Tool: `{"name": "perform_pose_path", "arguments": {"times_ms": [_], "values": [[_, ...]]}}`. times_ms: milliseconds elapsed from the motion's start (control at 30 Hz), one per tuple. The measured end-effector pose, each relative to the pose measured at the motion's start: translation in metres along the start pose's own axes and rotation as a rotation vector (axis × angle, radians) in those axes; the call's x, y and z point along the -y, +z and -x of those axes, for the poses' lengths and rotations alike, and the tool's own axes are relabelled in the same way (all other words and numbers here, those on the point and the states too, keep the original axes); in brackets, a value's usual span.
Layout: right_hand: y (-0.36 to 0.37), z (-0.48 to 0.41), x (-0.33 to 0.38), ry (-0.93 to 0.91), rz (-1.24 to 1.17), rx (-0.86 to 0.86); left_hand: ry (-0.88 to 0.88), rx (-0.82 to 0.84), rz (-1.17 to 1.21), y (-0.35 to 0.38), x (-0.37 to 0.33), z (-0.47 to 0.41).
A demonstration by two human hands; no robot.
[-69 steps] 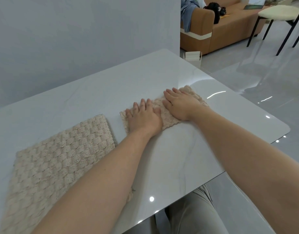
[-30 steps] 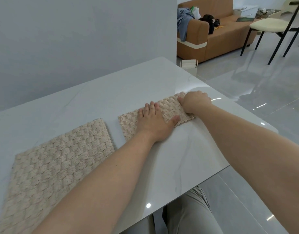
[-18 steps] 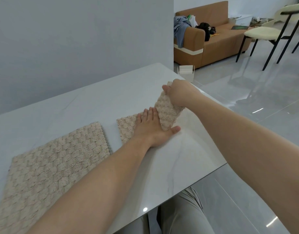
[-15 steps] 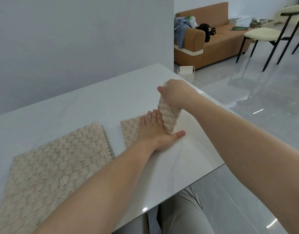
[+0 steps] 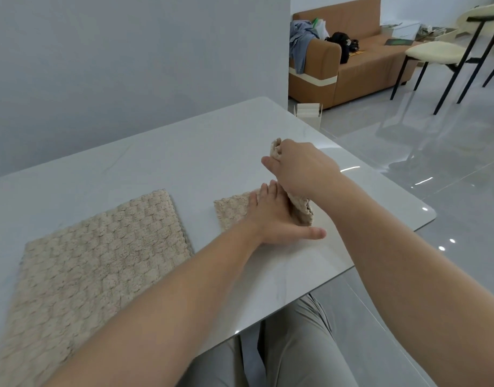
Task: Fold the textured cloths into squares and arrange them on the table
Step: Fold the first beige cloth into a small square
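Small cloth mid-fold: one end lifted, the other pinned.
Big cloth (image 5: 100, 252) lies flat at near left of the bench (image 5: 184, 157). Just beyond, the left hand (image 5: 271, 219) is flat, fingers straight, pressing the small cloth (image 5: 232, 209) down. The right hand (image 5: 301, 169) is curled round that cloth's raised right end, above the left fingers. Judgement: thick, soft, light pile that is limp, holds no crease and is grippy rather than slick. Best taken at the end edge or corners, with the fold line pinned.
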State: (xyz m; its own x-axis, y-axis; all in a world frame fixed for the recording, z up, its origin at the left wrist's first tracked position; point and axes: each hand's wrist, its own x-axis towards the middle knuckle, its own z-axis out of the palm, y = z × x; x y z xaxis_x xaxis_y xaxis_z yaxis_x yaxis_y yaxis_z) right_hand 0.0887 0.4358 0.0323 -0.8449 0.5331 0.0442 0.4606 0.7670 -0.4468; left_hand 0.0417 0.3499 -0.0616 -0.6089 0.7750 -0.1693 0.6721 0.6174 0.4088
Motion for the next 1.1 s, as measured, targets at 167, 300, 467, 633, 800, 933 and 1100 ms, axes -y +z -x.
{"name": "perform_pose_path", "arguments": {"times_ms": [167,300,467,633,800,933,1100], "values": [[0.003,0.017,-0.008,0.001,-0.122,-0.021,-0.093,0.066,0.136,-0.059,0.034,0.029],[0.023,0.035,-0.001,-0.007,-0.224,-0.010,-0.343,-0.296,0.224,-0.081,0.071,0.042],[0.063,0.060,0.016,-0.118,-0.349,-0.079,-0.442,-0.303,0.446,-0.080,0.093,0.040],[0.096,0.078,0.018,-0.235,-0.299,-0.206,-0.445,-0.344,0.795,-0.079,0.091,0.040],[0.117,0.088,0.015,-0.332,-0.295,-0.288,-0.409,-0.443,0.770,-0.077,0.097,0.035],[0.127,0.091,0.015,-0.376,-0.283,-0.327,-0.375,-0.421,0.611,-0.078,0.100,0.031],[0.135,0.091,0.013,-0.455,-0.236,-0.348,-0.353,-0.330,0.530,-0.078,0.102,0.025]]}}
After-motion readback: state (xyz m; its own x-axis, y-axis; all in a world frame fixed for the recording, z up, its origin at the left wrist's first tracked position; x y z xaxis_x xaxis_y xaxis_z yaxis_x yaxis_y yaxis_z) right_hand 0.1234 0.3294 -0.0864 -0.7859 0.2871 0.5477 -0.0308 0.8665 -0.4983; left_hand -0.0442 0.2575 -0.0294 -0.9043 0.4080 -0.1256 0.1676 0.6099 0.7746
